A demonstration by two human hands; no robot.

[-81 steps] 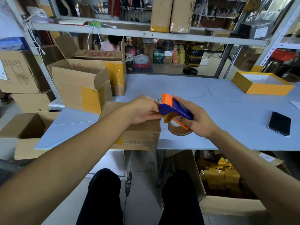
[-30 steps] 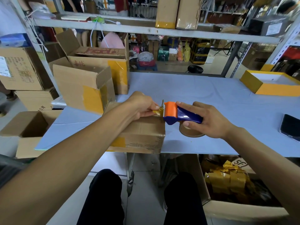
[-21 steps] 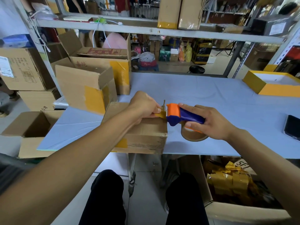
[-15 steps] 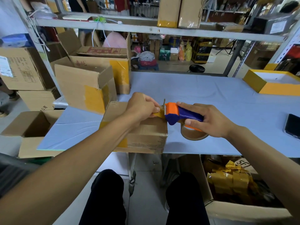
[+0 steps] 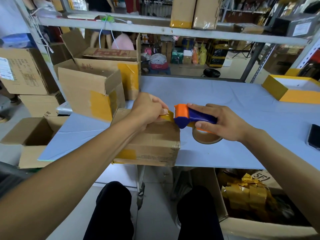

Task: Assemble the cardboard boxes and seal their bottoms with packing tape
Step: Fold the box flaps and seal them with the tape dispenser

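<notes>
There were three brown cardboard boxes (image 5: 152,142) on the pale blue table (image 5: 225,94), one blue-and-orange tape dispenser (image 5: 194,116), one yellow-sided tray (image 5: 294,90).

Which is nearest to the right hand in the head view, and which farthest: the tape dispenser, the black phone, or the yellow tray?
1. Tape dispenser: gripped by the right hand.
2. Black phone: on the table, right edge.
3. Yellow tray: far right corner.

Box (image 5: 155,144) on table (image 5: 225,94) edge, tape dispenser (image 5: 192,118) right, phone (image 5: 314,136) far right
</notes>
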